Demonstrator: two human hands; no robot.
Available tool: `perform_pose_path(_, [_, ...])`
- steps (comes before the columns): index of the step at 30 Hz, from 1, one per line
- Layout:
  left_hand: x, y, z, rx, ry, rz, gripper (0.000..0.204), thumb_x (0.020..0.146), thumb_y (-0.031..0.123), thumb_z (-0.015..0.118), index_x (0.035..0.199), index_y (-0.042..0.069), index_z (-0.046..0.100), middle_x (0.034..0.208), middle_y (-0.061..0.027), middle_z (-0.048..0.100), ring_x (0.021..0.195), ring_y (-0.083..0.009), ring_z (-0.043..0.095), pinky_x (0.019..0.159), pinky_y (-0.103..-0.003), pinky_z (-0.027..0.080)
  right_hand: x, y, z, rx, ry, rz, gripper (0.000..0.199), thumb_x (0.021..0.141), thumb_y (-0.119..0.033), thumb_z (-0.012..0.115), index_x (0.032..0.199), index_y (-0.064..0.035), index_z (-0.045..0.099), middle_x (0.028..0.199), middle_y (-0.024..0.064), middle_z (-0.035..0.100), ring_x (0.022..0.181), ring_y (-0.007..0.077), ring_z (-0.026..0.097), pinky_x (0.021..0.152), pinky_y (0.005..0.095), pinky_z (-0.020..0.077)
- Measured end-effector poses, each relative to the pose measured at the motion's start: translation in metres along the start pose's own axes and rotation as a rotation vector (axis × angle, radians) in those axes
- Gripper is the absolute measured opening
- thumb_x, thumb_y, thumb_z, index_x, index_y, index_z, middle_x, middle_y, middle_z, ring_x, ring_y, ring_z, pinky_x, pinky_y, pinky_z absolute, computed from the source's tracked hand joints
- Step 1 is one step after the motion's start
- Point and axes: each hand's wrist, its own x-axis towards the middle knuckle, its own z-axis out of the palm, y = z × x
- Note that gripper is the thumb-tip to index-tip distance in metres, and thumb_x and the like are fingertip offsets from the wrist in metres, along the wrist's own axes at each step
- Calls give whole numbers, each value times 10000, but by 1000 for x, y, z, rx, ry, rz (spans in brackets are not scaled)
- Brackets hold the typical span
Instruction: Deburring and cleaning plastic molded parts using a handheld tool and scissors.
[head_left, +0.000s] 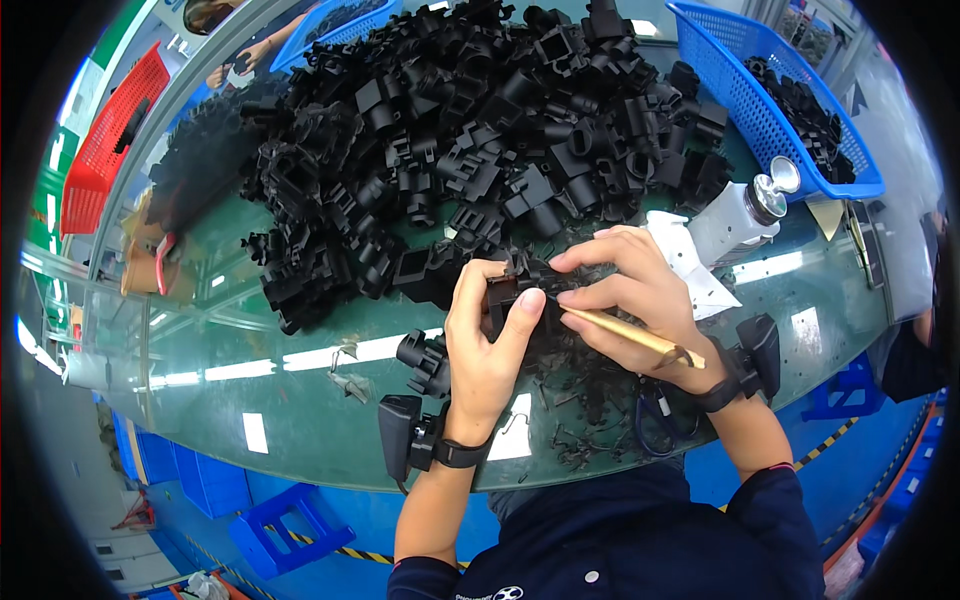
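Observation:
My left hand (478, 345) is closed around a black moulded plastic part (503, 300), with the thumb on its near side. My right hand (640, 300) pinches a slim gold-coloured hand tool (640, 338) that slants from the fingertips down across the palm. Its tip meets the part or lies close by; the fingers hide the exact contact. Just beyond both hands rises a large heap of similar black parts (450, 150). One loose black part (425, 362) lies left of my left wrist. Small black scraps (585, 430) are scattered below my hands.
A metal-topped white bottle (735, 222) stands on the right by a white cloth (690, 262). Dark-handled scissors (655, 415) lie near my right wrist. A blue basket (840, 150) holds black parts at the far right. Another person's hand (250, 55) shows at the upper left.

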Motion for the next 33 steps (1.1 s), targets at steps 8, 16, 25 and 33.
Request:
perform_pose_path(8, [-1, -2, 3, 200, 32, 124, 281, 797, 196, 647, 894, -27, 506, 819, -76, 495, 689, -136, 484, 606, -245, 386, -3, 5, 2, -287, -11, -212, 164, 664, -93, 659, 813, -43, 611, 958, 86, 594, 897, 224, 573, 835, 401, 443])
perform_pose_path(16, [1, 5, -3, -171, -133, -150, 242, 879, 259, 560, 842, 29, 493, 734, 26, 456, 665, -39, 376, 582, -199, 329, -4, 0, 7, -149, 165, -170, 64, 740, -28, 629, 802, -29, 614, 911, 83, 631, 847, 213, 612, 850, 382, 459])
perform_pose_path(25, [-1, 8, 2, -487, -276, -387, 453, 874, 387, 532, 1122, 13, 475, 1078, -83, 525, 843, -124, 539, 686, -263, 472, -2, 9, -4, 1118, 417, 618, 99, 863, -70, 555, 911, 15, 544, 938, 144, 604, 890, 206, 608, 838, 325, 475])
perform_pose_path(33, [-1, 4, 1, -380, -180, -307, 500, 686, 164, 738, 1084, 27, 467, 1018, -76, 551, 847, -161, 571, 681, -283, 524, -6, 3, 0, 964, 387, 541, 74, 842, -41, 580, 901, 1, 568, 993, 133, 608, 914, 173, 600, 801, 290, 482])
